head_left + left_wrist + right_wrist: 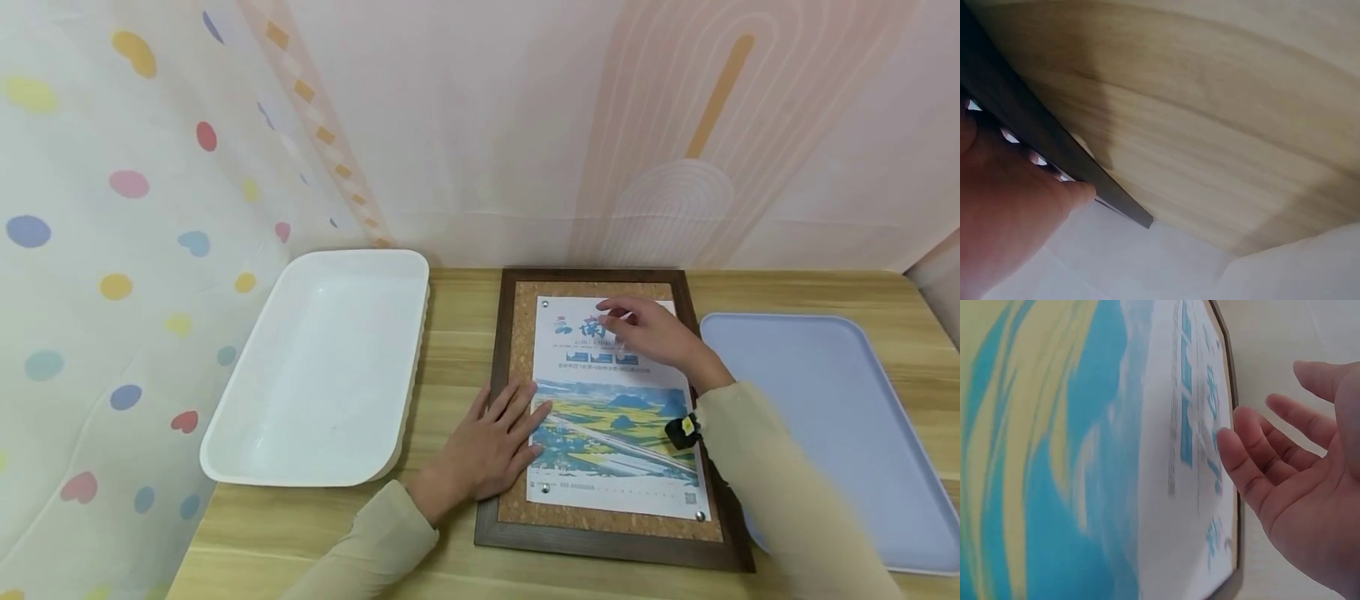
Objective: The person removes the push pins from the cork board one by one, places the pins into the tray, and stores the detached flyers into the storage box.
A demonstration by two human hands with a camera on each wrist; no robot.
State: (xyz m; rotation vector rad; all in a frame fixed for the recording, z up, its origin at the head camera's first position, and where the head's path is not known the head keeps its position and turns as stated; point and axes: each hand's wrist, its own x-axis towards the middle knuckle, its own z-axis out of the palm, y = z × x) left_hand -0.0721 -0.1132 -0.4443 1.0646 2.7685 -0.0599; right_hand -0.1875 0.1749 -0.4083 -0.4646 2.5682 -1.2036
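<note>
A printed poster (615, 433) with a landscape picture and blue lettering lies on a cork board (521, 350) in a dark brown frame (615, 554). Silver pushpins show at its lower left (545, 488), lower right (700, 516) and upper left (545, 304). My left hand (483, 450) rests with spread fingers over the frame's left side, fingertips reaching the poster's edge; its thumb lies along the frame (1047, 147) in the left wrist view. Above the poster's title hovers my right hand (648, 333), fingers loosely bent and holding nothing, as the right wrist view shows its palm (1310, 512).
To the left stands a deep white tray (322, 375). A shallow pale-blue tray (817, 400) lies right of the frame, partly under the right forearm. The wooden tabletop (457, 333) meets a patterned cloth wall (487, 167) at the back.
</note>
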